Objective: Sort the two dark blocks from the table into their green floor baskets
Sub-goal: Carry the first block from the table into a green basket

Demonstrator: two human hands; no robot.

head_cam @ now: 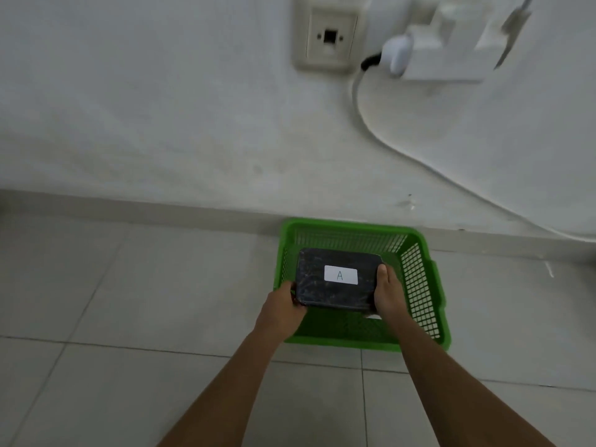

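If we let go early, the block (338, 279) may drop hard or tip against the basket (419, 285) wall. Our left hand (282, 306) and right hand (388, 293) clamp its short ends, fingers curled closed, holding it inside the basket toward the left wall; whether it touches the bottom we cannot tell.

White wall (161, 108), wall socket (329, 38), white cable (380, 137), pale tiled floor (96, 366)

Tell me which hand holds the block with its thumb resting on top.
The right hand: its thumb lies along the top of the dark block, labelled A. The left hand only grips the block's corner.
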